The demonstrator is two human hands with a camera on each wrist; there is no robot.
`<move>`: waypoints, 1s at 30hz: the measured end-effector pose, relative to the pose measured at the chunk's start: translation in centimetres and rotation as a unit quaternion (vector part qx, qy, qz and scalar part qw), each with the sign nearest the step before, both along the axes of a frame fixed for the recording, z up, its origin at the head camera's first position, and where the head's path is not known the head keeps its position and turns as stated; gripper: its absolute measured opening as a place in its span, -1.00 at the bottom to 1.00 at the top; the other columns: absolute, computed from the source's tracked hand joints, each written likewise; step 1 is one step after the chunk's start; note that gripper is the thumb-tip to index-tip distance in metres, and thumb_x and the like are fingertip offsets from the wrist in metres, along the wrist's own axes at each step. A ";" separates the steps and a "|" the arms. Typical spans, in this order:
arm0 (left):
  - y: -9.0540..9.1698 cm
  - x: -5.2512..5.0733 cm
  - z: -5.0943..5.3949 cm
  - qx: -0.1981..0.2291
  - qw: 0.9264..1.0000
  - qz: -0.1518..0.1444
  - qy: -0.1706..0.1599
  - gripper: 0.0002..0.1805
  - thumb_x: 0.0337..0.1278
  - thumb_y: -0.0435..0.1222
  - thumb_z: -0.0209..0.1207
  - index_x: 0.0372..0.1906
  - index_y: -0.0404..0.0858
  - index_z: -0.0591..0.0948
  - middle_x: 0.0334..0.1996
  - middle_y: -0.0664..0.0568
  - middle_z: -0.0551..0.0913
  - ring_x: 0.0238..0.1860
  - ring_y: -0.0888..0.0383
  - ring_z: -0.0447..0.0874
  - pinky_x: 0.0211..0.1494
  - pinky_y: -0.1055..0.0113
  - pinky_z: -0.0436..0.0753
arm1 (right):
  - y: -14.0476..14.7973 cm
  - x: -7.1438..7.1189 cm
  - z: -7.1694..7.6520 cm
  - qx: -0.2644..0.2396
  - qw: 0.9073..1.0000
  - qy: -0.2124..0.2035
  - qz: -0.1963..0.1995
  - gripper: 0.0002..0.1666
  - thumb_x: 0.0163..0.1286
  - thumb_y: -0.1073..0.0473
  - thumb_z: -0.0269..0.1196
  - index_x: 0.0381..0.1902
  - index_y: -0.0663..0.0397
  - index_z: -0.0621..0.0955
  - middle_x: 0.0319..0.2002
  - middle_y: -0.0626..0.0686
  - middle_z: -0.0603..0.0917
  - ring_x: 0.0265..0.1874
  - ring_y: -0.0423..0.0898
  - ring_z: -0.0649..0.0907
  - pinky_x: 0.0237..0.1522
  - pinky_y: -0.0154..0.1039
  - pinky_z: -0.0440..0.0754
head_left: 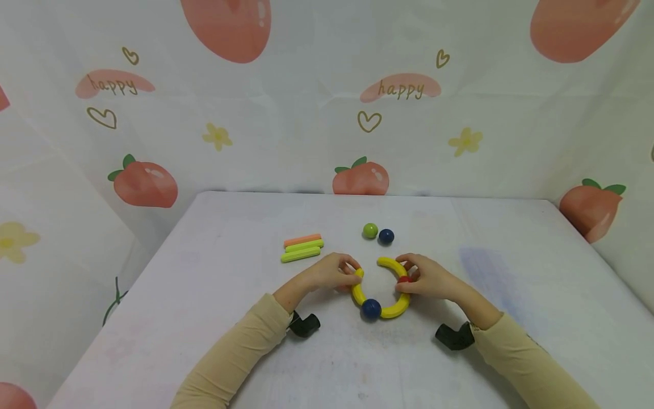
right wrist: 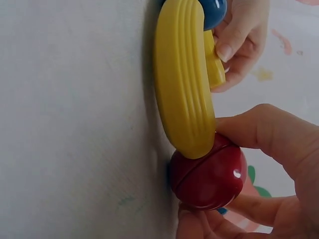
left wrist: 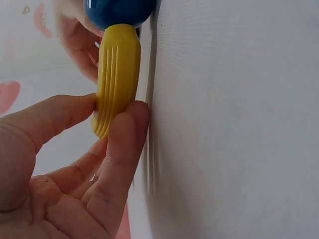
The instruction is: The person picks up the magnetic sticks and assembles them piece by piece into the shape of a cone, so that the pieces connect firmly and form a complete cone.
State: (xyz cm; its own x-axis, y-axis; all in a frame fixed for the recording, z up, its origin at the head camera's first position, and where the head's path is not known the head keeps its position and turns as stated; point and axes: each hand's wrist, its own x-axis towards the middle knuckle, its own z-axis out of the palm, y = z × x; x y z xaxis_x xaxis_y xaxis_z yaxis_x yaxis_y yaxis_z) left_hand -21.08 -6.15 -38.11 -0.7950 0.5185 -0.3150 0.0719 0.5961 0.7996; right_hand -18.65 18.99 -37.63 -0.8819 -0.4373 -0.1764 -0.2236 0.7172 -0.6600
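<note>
A chain of curved yellow rods and balls forms an open ring on the table. My left hand (head_left: 331, 271) pinches the left yellow rod (left wrist: 118, 72) between thumb and fingers. That rod's other end meets a blue ball (head_left: 370, 309) at the front of the ring. From there a second yellow rod (right wrist: 183, 74) curves right to a red ball (right wrist: 209, 174). My right hand (head_left: 428, 276) holds the red ball, its thumb beside the joint with the rod and its fingers around the far side. Beyond the red ball, another yellow rod (head_left: 390, 263) curves back, its tip apart from the left rod.
Behind the ring lie a green ball (head_left: 370, 230) and a dark blue ball (head_left: 386, 237). Straight sticks, one orange (head_left: 302, 241) and two yellow-green (head_left: 300, 255), lie side by side at the back left. A printed cloth wall (head_left: 306, 130) stands along the table's far edge.
</note>
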 end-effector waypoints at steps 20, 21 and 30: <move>0.6 0.2 0.0 -0.022 0.999 -0.024 -0.004 -0.66 0.12 -0.16 0.21 -0.04 -0.25 0.57 -0.41 0.03 0.67 -0.55 0.29 0.55 -0.46 0.49 0.48 | 0.7 -0.3 0.4 0.018 0.999 -0.031 0.030 -0.36 0.20 0.15 0.27 0.21 0.28 0.39 -0.03 0.28 0.51 -0.19 0.01 0.57 -0.14 -0.14 0.64; 0.7 0.2 -0.1 -0.022 0.999 -0.024 -0.004 -0.66 0.12 -0.16 0.21 -0.04 -0.26 0.57 -0.42 0.04 0.67 -0.56 0.30 0.55 -0.46 0.50 0.48 | 0.7 -0.3 0.4 0.018 0.999 -0.030 0.029 -0.36 0.20 0.15 0.27 0.21 0.27 0.39 -0.03 0.27 0.52 -0.20 0.01 0.57 -0.14 -0.15 0.64; 0.7 0.3 0.0 -0.029 0.999 -0.026 0.008 -0.65 0.10 -0.15 0.23 -0.08 -0.30 0.60 -0.46 0.03 0.69 -0.59 0.31 0.54 -0.46 0.51 0.48 | 1.0 -0.6 0.3 0.006 1.000 -0.023 0.021 -0.39 0.20 0.18 0.27 0.18 0.28 0.41 -0.02 0.29 0.54 -0.20 -0.01 0.56 -0.16 -0.17 0.64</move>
